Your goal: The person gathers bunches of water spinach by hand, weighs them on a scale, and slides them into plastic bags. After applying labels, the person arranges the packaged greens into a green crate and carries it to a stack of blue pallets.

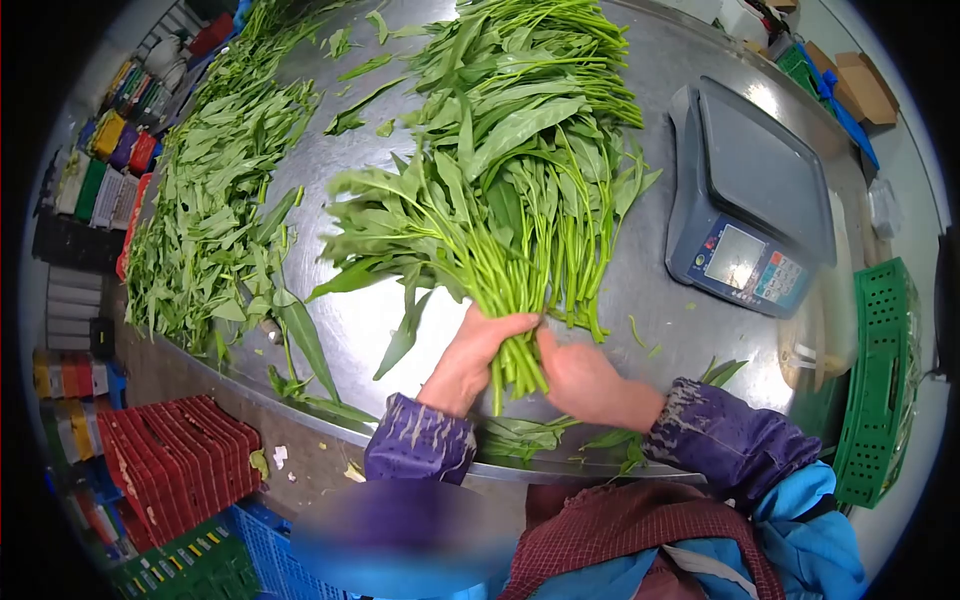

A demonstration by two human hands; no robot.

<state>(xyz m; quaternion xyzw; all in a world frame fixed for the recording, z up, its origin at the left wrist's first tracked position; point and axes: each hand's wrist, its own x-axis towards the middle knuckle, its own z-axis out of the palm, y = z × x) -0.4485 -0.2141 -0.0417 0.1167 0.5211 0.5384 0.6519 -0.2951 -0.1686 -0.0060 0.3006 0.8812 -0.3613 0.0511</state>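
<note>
My left hand is wrapped round the stems of a bunch of water spinach, near their cut ends. The leaves fan out up and to the left, over the steel table. Against the right side of the same stems is my right hand, closed, its fingertips partly hidden. Just beyond the held bunch, more bunches of water spinach lie in a stack, their stems pointing right and toward me.
A digital scale stands on the right of the table. Loose greens are heaped along the left side, with scraps by the front edge. A green crate is at the right; a red crate sits below left.
</note>
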